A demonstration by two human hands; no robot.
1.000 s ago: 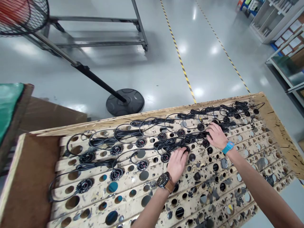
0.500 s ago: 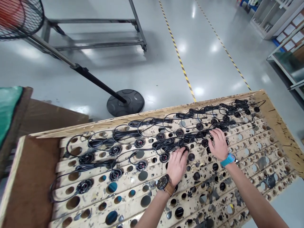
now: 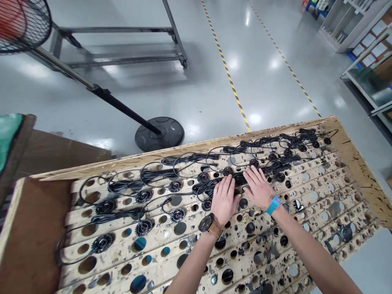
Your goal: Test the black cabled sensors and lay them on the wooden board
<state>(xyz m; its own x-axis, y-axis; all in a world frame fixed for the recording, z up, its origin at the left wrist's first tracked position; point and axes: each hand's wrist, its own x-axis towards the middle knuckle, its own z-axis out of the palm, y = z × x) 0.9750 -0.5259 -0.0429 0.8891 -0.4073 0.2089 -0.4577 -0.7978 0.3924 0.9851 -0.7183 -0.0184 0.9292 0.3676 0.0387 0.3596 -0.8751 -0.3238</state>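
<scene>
My left hand [image 3: 224,197], with a brown-strapped watch at the wrist, lies over a black coiled cable bundle [image 3: 202,188] in the second row, fingers stretched forward. Close beside it, my right hand [image 3: 259,188], wearing a blue band, rests with fingers spread on the neighbouring cable bundle. What lies under both palms is hidden. Left of my left hand sits a round black toothed part [image 3: 207,204] on its cable. Another round part [image 3: 279,177] lies just right of my right hand. All rest on a perforated wooden board [image 3: 196,249].
A raised wooden rim [image 3: 141,160] borders the board. Cabled round parts [image 3: 143,196] continue to the left. Beyond the rim stand a fan's round base [image 3: 159,134] and a metal frame [image 3: 122,61]. At right is a shelf [image 3: 376,85].
My right hand has moved left, closer to my left hand, uncovering a round part. My left hand has shifted slightly forward, its fingers now reaching over the cables.
</scene>
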